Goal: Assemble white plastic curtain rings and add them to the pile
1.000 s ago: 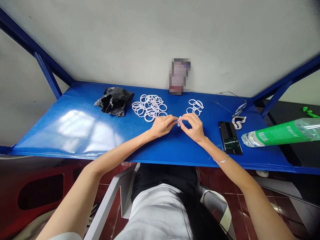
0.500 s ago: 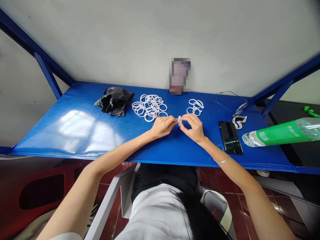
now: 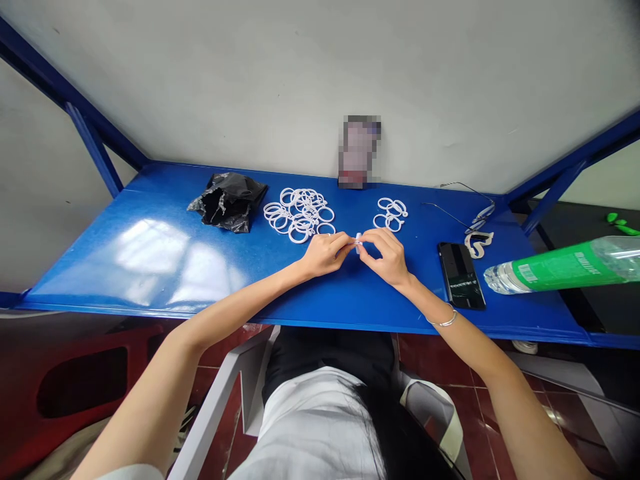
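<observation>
Over the middle of the blue table, my left hand and my right hand meet with fingertips pinched on one white curtain ring. That ring appears almost edge-on, and the fingers cover much of it. Beyond my left hand lies a loose heap of white curtain rings, thin and round, with small eyelets on some. A smaller group of white rings rests just past my right hand, some of them overlapping.
A crumpled black plastic bag sits at the left. Toward the right are a phone, eyeglasses, a whitish curved piece and a green-labelled bottle. A pixelated object leans on the wall.
</observation>
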The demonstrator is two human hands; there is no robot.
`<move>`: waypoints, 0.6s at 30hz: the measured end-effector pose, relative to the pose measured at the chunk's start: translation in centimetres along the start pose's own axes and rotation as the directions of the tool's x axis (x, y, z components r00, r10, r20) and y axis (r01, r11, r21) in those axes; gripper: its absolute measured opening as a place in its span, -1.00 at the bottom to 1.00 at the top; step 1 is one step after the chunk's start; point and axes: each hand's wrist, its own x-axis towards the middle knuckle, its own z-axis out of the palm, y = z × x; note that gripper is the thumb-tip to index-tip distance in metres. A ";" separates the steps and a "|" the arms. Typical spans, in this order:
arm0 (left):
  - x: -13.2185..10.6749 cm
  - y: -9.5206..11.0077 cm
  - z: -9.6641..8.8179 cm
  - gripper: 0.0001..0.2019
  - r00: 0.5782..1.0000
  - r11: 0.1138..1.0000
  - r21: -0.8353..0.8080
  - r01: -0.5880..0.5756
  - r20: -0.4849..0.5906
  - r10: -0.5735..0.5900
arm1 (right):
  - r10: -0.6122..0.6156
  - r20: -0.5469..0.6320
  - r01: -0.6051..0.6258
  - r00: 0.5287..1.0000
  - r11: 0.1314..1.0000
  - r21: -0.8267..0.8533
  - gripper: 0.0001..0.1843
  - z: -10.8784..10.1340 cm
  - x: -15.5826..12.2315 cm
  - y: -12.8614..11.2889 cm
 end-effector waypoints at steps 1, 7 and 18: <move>0.0 0.0 0.0 -0.81 1.000 1.000 -0.006 -0.002 -0.002 0.002 | -0.005 -0.002 0.005 1.000 1.000 0.001 -0.90 0.0 0.0 0.0; 0.0 0.1 0.0 -0.84 1.000 1.000 -0.030 -0.009 -0.018 0.008 | -0.038 -0.013 0.038 0.999 0.999 -0.012 -0.90 0.0 0.0 0.0; -0.2 -0.1 0.0 -0.80 0.999 0.998 -0.051 0.025 0.032 -0.023 | -0.015 0.005 0.015 1.000 1.000 0.008 -0.90 0.0 0.0 0.0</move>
